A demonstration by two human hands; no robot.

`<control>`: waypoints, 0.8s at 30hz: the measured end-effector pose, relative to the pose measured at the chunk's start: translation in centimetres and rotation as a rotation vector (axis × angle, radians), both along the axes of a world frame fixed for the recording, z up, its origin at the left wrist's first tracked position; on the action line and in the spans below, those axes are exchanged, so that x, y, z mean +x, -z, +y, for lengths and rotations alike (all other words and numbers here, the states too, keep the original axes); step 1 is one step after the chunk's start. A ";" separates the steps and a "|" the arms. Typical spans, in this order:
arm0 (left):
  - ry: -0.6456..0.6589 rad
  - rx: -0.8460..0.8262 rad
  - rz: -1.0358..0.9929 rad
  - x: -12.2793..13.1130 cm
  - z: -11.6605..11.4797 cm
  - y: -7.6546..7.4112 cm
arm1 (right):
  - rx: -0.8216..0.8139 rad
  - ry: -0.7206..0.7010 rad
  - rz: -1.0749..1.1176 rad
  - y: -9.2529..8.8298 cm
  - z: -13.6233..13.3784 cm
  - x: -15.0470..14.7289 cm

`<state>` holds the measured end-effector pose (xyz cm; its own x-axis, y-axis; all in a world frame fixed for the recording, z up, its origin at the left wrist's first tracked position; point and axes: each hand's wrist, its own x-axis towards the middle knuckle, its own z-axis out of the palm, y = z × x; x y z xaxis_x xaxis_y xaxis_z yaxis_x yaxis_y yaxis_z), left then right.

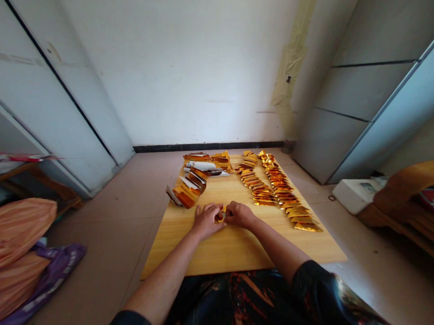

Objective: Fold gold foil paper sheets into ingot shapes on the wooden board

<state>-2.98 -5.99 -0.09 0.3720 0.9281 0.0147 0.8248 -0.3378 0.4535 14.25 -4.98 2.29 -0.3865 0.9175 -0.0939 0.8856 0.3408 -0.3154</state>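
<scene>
My left hand (207,220) and my right hand (240,214) meet over the middle of a wooden table (229,254). Between them is a small piece of gold foil paper (220,219), mostly covered by the fingers. Both hands pinch it, the left at its left side and the right at its right side. Just beyond my left hand lies a curled stack of gold paper sheets (185,195). To the right, folded gold paper pieces stand in two overlapping rows, an inner row (256,183) and a longer outer row (286,193).
More gold and white sheets (206,165) lie at the table's back left. A white wall stands behind, a grey cabinet (358,87) at right. On the floor are a white box (353,194), a wooden chair (418,195) and, at left, orange and purple bags (22,260).
</scene>
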 end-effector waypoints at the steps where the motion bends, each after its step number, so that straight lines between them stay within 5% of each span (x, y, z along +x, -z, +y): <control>1: -0.001 0.002 0.000 0.0 0.0 0.1 | -0.007 0.003 -0.002 -0.1 0.0 0.0; 24: -0.020 -0.028 -0.022 0.1 0.1 0.2 | 0.051 0.026 0.230 1.2 0.0 0.7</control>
<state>-2.86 -5.85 -0.28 0.3536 0.9354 -0.0034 0.8208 -0.3085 0.4808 14.91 -5.01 1.08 -0.3684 0.9288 0.0409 0.8011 0.3395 -0.4929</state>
